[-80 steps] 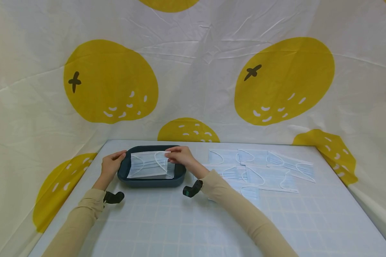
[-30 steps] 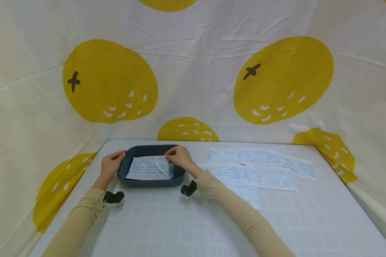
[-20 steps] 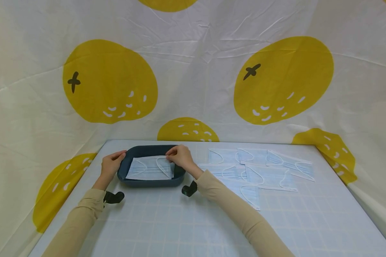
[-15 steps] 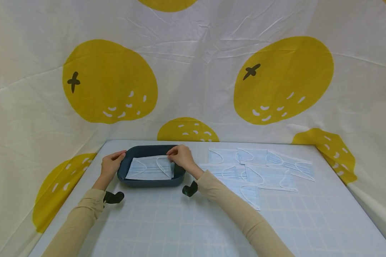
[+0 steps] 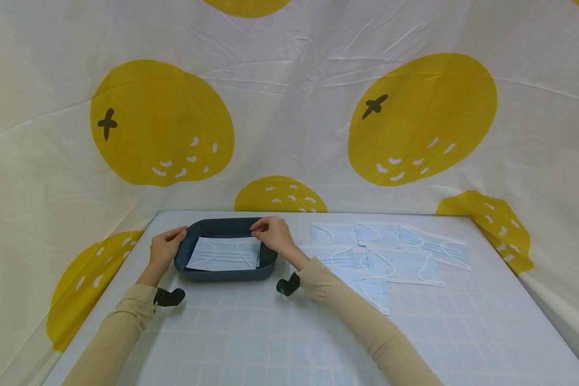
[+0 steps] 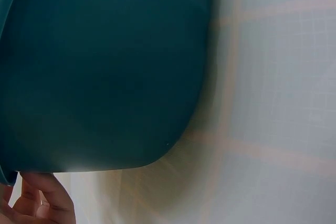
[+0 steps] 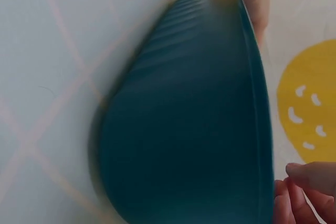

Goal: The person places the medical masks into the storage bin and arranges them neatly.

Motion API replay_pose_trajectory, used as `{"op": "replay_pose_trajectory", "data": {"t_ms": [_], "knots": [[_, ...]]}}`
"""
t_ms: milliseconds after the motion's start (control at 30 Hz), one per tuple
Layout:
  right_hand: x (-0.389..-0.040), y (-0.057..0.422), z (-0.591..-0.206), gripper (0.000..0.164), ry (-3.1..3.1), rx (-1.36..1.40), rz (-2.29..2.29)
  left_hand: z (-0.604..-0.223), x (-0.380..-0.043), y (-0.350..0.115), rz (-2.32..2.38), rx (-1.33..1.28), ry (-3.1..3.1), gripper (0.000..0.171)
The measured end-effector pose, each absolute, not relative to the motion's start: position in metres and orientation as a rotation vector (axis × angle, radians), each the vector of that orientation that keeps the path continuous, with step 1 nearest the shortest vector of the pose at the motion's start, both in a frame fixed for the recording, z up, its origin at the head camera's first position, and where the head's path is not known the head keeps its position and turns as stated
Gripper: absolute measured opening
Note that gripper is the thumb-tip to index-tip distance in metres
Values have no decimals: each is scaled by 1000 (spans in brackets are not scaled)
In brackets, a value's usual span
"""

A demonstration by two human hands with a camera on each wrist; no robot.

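Note:
A dark blue plastic basin (image 5: 227,275) stands at the back left of the table in the head view. Inside it a light blue face mask (image 5: 224,253) lies flat, ear loops folded on top. My left hand (image 5: 164,251) pinches the basin's left rim; its fingers (image 6: 50,195) show against the outer wall in the left wrist view. Over the right rear rim hovers my right hand (image 5: 276,236), fingertips just beyond the mask's upper right corner. In the right wrist view that hand (image 7: 315,184) has its thumb and fingers slightly apart, holding nothing.
Several more face masks (image 5: 405,262) lie spread in overlapping rows on the table (image 5: 270,343), right of the basin. The right forearm passes in front of some of them. A white curtain (image 5: 289,118) with yellow fruit prints hangs right behind the table.
Earlier my right hand held the mask by its upper right corner over the basin and lowered it. Now the mask lies inside, let go. The left hand stays on the rim.

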State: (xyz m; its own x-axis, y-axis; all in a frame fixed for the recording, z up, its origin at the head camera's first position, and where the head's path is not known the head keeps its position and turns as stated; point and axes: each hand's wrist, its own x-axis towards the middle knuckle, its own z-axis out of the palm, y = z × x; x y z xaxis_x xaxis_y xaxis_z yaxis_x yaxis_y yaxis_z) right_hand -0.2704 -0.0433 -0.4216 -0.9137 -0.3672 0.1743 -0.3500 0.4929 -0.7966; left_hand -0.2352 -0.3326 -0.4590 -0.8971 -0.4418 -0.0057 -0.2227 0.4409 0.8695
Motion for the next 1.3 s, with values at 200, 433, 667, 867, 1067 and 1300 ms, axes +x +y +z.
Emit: {"op": "replay_pose_trajectory", "data": {"t_ms": [200, 433, 667, 867, 1067, 1300], "knots": [[-268, -36, -418, 13, 2663, -704, -1452, -458, -236, -331, -1459, 602, -2471, 43], [-264, -23, -413, 15, 2639, -743, -1457, -457, -235, -329, -1458, 603, -2481, 43], [-263, -7, -412, 14, 2660, -737, -1457, -456, -234, -327, -1451, 598, -2472, 44], [-261, 7, -409, 12, 2706, -731, -1462, -457, -234, -328, -1437, 597, -2478, 43], [-255, 21, -405, 11, 2715, -752, -1487, -457, -234, -329, -1409, 606, -2492, 42], [-250, 41, -403, 12, 2753, -734, -1483, -456, -232, -328, -1409, 617, -2502, 43]]}}
